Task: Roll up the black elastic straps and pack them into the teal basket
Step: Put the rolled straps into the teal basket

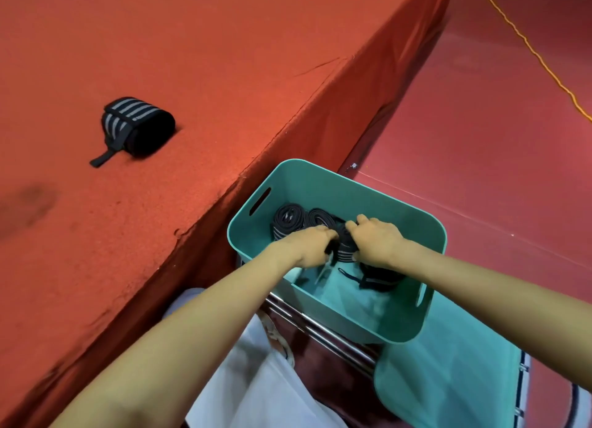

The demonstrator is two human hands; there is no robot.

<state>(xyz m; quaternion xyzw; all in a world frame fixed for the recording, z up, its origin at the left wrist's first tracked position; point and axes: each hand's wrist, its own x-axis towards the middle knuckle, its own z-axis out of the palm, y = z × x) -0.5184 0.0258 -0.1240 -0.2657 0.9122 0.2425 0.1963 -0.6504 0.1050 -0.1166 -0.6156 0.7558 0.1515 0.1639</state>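
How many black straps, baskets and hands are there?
Black straps in the teal basket: 4 (two rolls at the back, the held roll, one at the near end)
Black straps on the red table: 1
Teal baskets: 1
Hands: 2, left hand and right hand, both gripping the held roll
Total: 8

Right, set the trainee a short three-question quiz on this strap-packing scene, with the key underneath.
1. True or false: the left hand and right hand both reach inside the teal basket.
2. Where does the spare roll lie? A) on the red table B) on the floor C) in the basket
3. Fill in: both hands grip one striped black ____.
Key: 1 true; 2 A; 3 strap.
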